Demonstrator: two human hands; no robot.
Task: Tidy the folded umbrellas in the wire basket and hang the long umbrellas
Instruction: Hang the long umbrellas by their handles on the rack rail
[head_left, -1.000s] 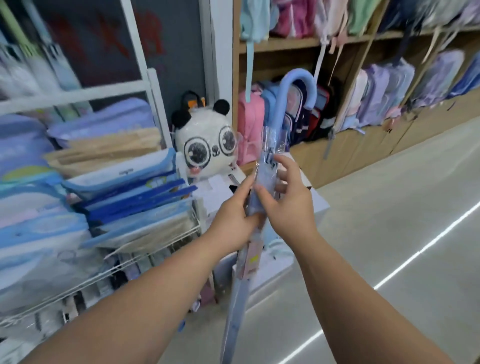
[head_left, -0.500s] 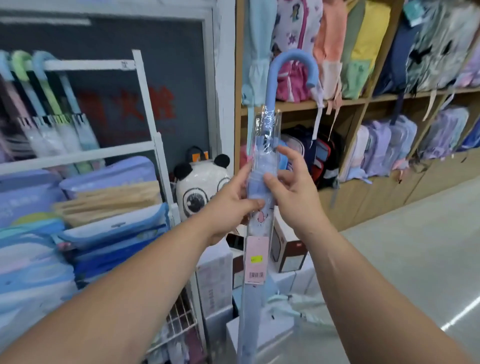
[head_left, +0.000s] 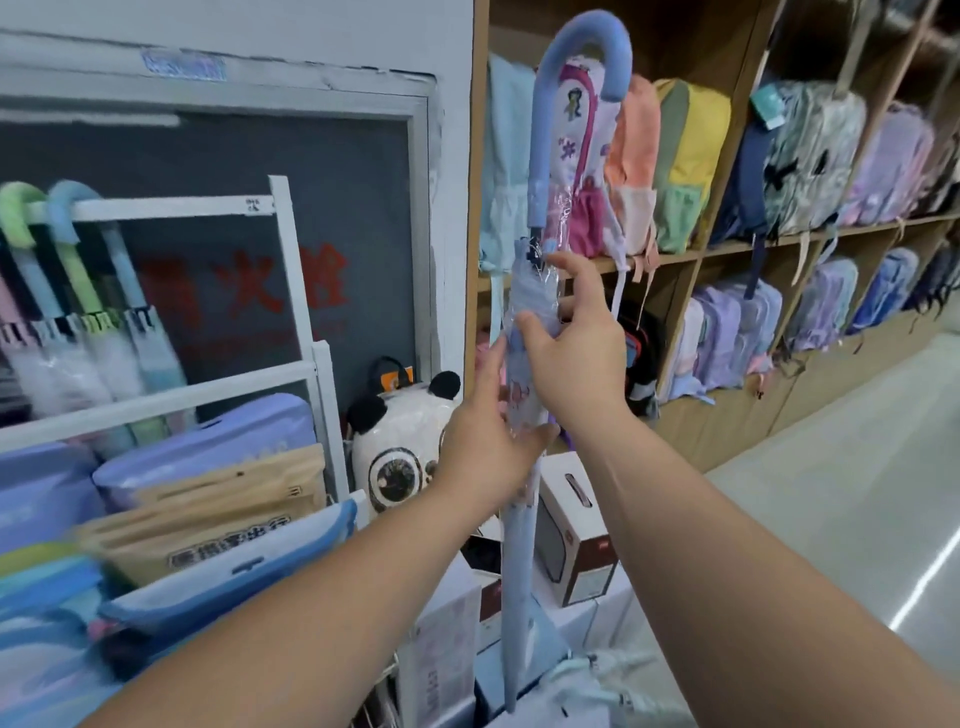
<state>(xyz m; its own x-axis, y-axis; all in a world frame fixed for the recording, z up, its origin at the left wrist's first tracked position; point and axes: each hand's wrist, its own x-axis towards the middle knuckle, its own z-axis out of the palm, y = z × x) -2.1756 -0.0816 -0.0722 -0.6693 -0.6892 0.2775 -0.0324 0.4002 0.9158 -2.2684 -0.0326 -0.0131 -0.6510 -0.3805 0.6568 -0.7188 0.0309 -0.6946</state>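
Observation:
I hold a long light-blue umbrella upright in a clear plastic sleeve, its curved blue handle at the top of the view. My left hand grips its shaft from the left. My right hand clasps it just above, thumb across the front. On the left, several long umbrellas with green and blue crook handles hang from the white rack bar. The wire basket shows only as a few wires at the bottom edge.
Flat packaged items are stacked on the rack at left. A panda plush and cardboard boxes stand behind the umbrella. Wooden shelves of backpacks fill the right. Open floor lies at lower right.
The umbrella has been raised, its handle now near the top. My view has tilted up and left, bringing the hanging umbrellas into sight. Both hands keep their grip.

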